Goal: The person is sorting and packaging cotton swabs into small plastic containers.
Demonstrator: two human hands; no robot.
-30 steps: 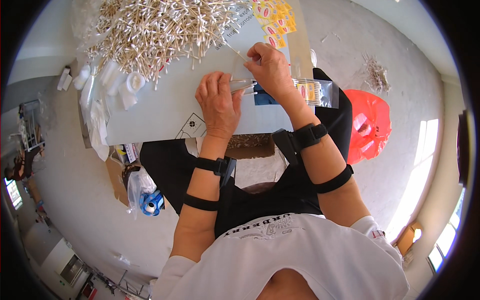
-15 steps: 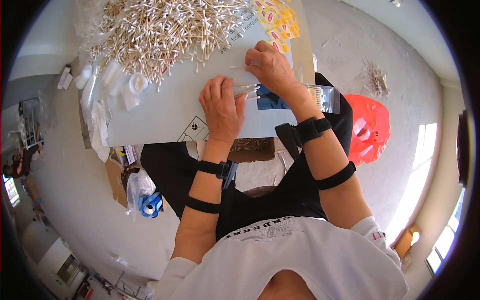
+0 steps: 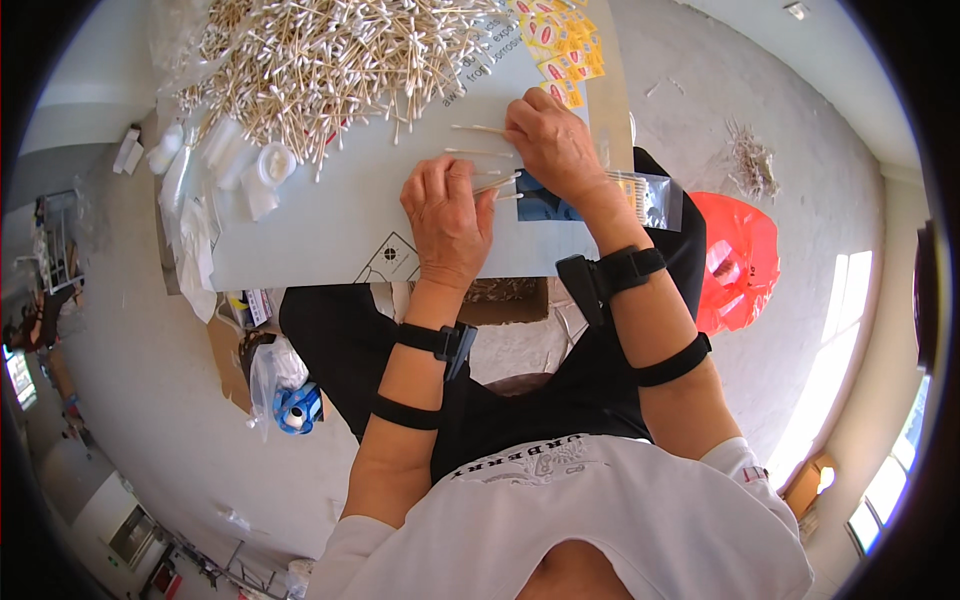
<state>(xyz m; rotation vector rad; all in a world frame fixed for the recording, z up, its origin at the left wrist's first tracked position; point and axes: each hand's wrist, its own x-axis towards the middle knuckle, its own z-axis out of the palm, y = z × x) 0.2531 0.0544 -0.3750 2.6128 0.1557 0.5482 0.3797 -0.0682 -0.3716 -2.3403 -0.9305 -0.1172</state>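
Note:
My left hand [image 3: 447, 212] is closed around a few cotton swabs [image 3: 505, 185], whose white tips stick out to the right past the thumb. To its right and slightly farther off, my right hand [image 3: 552, 140] pinches one end of a single cotton swab [image 3: 478, 128] that points left. Another loose swab [image 3: 478, 152] lies between the two hands on the light grey tabletop [image 3: 310, 240]. Beneath my right wrist is a clear packet of swabs [image 3: 632, 192], partly covered, beside a dark blue patch [image 3: 540, 204].
A large heap of cotton swabs [image 3: 320, 70] covers the table's far left. Yellow-and-white cards [image 3: 560, 50] lie at the far right. White round tubs [image 3: 272, 165] and plastic wrap [image 3: 200, 245] sit along the left edge. A red plastic bag [image 3: 738, 262] is on the floor at right.
My right hand has shifted slightly right and nearer me. A loose swab now shows between the hands, and the swab in my right hand sticks out farther left. My left hand has barely moved.

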